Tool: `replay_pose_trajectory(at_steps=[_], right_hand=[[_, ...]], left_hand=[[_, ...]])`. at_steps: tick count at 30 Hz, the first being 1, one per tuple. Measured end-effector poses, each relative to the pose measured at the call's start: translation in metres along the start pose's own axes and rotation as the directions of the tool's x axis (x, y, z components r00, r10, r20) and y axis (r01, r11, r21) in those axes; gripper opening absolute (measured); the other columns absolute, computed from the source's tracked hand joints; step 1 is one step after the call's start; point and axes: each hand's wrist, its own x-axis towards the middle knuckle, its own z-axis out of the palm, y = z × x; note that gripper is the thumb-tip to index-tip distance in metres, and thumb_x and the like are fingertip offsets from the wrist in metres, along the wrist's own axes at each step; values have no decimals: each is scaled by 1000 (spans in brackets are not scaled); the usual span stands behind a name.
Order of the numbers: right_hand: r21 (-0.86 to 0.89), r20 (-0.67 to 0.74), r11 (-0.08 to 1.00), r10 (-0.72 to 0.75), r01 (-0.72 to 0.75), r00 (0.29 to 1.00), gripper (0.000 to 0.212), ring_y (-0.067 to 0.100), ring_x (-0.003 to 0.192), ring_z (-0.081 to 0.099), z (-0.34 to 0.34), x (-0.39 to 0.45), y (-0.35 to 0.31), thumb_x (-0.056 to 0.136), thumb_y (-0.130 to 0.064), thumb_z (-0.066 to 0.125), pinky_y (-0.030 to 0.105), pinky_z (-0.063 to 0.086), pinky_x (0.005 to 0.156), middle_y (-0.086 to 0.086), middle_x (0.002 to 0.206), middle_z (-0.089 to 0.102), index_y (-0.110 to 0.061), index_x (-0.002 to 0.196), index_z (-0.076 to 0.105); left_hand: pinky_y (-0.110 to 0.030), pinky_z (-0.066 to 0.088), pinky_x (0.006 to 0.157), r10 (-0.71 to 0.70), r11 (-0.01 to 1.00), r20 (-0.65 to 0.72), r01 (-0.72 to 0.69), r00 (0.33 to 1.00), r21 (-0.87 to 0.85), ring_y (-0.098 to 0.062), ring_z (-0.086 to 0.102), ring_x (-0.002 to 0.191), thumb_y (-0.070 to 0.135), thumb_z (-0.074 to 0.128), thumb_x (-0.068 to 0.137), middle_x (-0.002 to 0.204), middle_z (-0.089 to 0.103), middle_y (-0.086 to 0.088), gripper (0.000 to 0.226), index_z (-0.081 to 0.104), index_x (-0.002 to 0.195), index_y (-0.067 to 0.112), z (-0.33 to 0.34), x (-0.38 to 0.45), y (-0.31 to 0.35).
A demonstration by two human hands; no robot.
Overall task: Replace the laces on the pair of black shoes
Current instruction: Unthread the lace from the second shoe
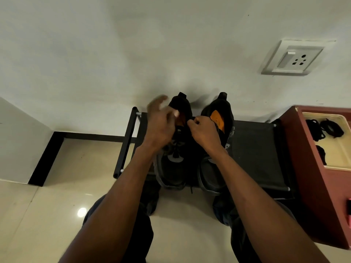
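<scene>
Two black shoes stand side by side on a low black rack (256, 149), toes toward me. The left shoe (171, 168) has a black lace threaded up its front. The right shoe (210, 175) shows an orange insole. My left hand (161, 126) hovers over the left shoe's opening, blurred, its fingers spread. My right hand (204, 131) is curled and pinches something dark at the top of the left shoe's lacing; it looks like the lace end. A lace tip (191, 188) hangs below the shoes at the rack's front edge.
A red-brown box (303, 158) stands to the right of the rack, holding a cream tray (338, 160) with coiled black laces (322, 129). A wall socket (293, 58) is on the wall above. Glossy tile floor lies in front, with my knees on it.
</scene>
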Motion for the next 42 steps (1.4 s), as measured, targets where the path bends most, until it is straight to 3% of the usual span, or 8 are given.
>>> replay_pose_trajectory(at_steps=[3, 8, 12, 18, 23, 29, 36, 42], right_hand=[[16, 7, 1000, 10, -10, 1000, 40, 11, 41, 27, 0, 0, 0, 94, -17, 54, 26, 23, 45, -1, 49, 33, -16, 58, 36], [11, 3, 1000, 13, -13, 1000, 42, 9, 40, 23, 2, -2, -3, 94, -16, 54, 22, 20, 43, -2, 49, 30, -17, 57, 33], [-3, -4, 1000, 11, -11, 1000, 42, 9, 40, 25, 1, -1, -3, 95, -17, 54, 21, 20, 41, -3, 49, 32, -17, 58, 35], [-20, -6, 1000, -2, 2, 1000, 40, 9, 40, 27, 0, 0, -3, 94, -18, 56, 18, 21, 36, -2, 49, 36, -16, 58, 40], [-1, 15, 1000, 10, -10, 1000, 38, 11, 42, 28, 0, -1, -3, 94, -17, 53, 19, 20, 40, 0, 50, 35, -16, 59, 39], [20, 3, 1000, 20, -21, 1000, 40, 12, 44, 28, 3, -1, -1, 94, -16, 54, 26, 23, 45, -1, 50, 32, -17, 59, 35], [-5, -18, 1000, 27, -27, 999, 39, 8, 39, 25, 3, -1, -2, 95, -19, 55, 18, 21, 40, -2, 50, 34, -15, 60, 37], [-81, -46, 997, 2, -5, 999, 44, 11, 45, 41, 13, -3, -6, 94, -43, 59, 29, 35, 48, -2, 54, 45, -14, 63, 49]], left_hand=[[-28, 51, 91, -243, 926, -484, 54, 841, -373, -13, 58, 111, 12, 59, 95, 121, 47, 4, 20, 61, 86, 29, -26, 10, 7], [-33, 48, 102, -336, 923, -493, 176, 803, -341, -20, 49, 127, 22, 55, 98, 141, 44, -10, 11, 61, 108, 22, -27, 12, -8], [-39, 19, 120, 63, 992, -91, -52, 994, 116, -28, 10, 149, 28, 61, 93, 160, 22, -9, 34, 65, 126, 18, -10, 10, -3], [-52, 12, 119, 17, 927, 346, -144, 938, 345, -30, 6, 148, 29, 59, 97, 159, 27, -7, 21, 74, 96, 15, 9, -1, -9], [-29, 39, 103, 76, 997, -215, -76, 974, 9, -18, 40, 125, 10, 60, 94, 131, 43, -7, 12, 68, 86, 5, -11, 8, 2], [-31, 49, 88, -310, 940, -812, 32, 494, -339, -22, 55, 104, 13, 51, 99, 114, 49, -18, 19, 59, 96, -3, -38, 24, -8], [-34, 28, 118, -70, 983, -237, 108, 969, 152, -26, 27, 142, 27, 63, 93, 149, 36, -13, 42, 56, 131, 12, -7, 10, 2], [-39, 46, 89, -341, 916, 60, 317, 938, 246, -28, 55, 115, 47, 59, 95, 132, 51, -10, 54, 51, 133, 10, 9, 2, 2]])
